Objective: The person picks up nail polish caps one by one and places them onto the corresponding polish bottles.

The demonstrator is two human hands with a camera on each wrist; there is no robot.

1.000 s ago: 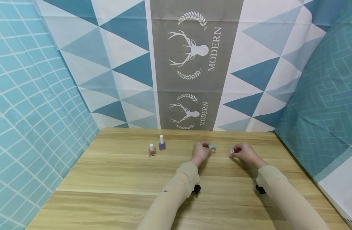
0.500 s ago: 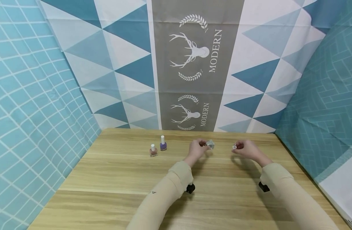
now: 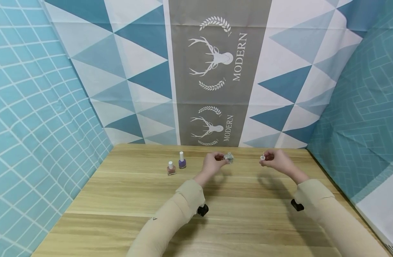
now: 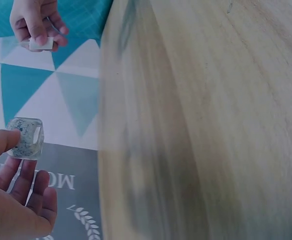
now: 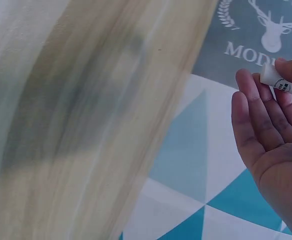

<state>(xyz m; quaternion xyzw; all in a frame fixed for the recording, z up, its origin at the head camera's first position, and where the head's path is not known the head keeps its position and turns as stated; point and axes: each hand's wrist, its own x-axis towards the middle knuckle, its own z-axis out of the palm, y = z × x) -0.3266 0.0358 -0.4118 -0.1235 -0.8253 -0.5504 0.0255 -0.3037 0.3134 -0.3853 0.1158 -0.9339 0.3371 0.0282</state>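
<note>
My left hand [image 3: 210,164] pinches a small clear nail polish bottle [image 3: 229,157] with silvery glitter inside, above the far part of the table. In the left wrist view the glitter bottle [image 4: 28,140] lies tilted between thumb and fingers, with no white cap on it. To its right and apart from it, my right hand [image 3: 278,162] pinches a white nail polish cap [image 3: 263,157], also raised off the wood. Dark lettering shows on the white cap [image 5: 276,80] in the right wrist view; whether a brush is attached is too small to tell.
Two capped bottles stand upright left of my hands: a purple nail polish [image 3: 182,163] and a pinkish-brown nail polish [image 3: 171,169]. The wooden table [image 3: 119,200] meets a patterned cloth backdrop [image 3: 209,89] at its far edge. Blue cloth walls flank both sides.
Both hands have lifted from the table. The left hand has moved leftward with the glitter bottle, and the right hand slightly rightward with the cap, widening the gap between them.
</note>
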